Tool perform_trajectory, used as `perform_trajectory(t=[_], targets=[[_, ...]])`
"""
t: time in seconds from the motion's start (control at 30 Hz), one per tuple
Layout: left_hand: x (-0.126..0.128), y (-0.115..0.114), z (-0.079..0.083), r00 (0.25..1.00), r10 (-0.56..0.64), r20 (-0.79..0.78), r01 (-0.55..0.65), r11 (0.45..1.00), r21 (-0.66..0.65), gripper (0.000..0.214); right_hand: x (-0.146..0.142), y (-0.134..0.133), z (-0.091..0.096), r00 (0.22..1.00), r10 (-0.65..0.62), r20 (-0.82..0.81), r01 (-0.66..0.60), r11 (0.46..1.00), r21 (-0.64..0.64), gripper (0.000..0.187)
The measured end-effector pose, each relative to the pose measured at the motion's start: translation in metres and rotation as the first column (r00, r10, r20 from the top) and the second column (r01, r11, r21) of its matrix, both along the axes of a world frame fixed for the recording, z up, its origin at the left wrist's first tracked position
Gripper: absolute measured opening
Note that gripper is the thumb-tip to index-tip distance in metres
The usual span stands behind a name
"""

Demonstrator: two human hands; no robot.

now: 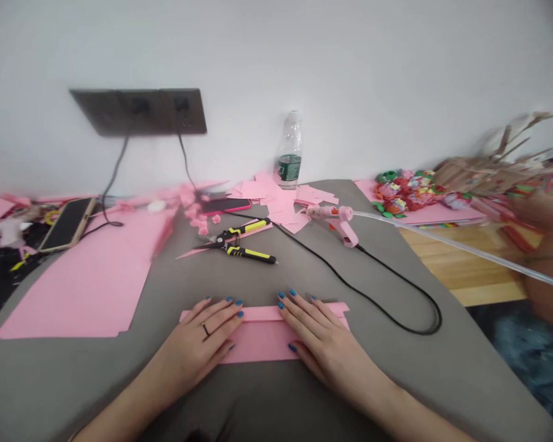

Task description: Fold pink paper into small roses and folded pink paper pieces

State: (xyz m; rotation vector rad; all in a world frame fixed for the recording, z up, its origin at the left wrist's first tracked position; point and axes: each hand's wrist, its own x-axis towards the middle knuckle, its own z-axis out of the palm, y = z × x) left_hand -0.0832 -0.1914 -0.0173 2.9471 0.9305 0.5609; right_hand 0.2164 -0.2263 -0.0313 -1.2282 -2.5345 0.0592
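A folded strip of pink paper [262, 334] lies on the grey cloth [396, 356] in front of me. My left hand [207, 334] lies flat on its left part, fingers stretched out, a ring on one finger. My right hand [316, 334] lies flat on its right part, fingers spread along the top fold. Both hands press the paper down and grip nothing.
Yellow-handled scissors [242, 242] lie beyond the paper. A pink glue gun [336, 218] with a black cord [387, 307] sits to the right. A large pink sheet [92, 276], two phones [67, 224], a water bottle [289, 150], paper scraps and wrapped candies [403, 193] surround them. Another person's hand is at the right edge.
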Motion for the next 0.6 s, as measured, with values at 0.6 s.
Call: perform_trajectory(t=[0.6], targets=[[-0.008,-0.012,-0.011,0.993,0.021,-0.115,-0.012,0.997,0.077,0.05,0.011,-0.006,-0.001,0.988,0.094,0.119,-0.076,0.986,-0.15,0.074]])
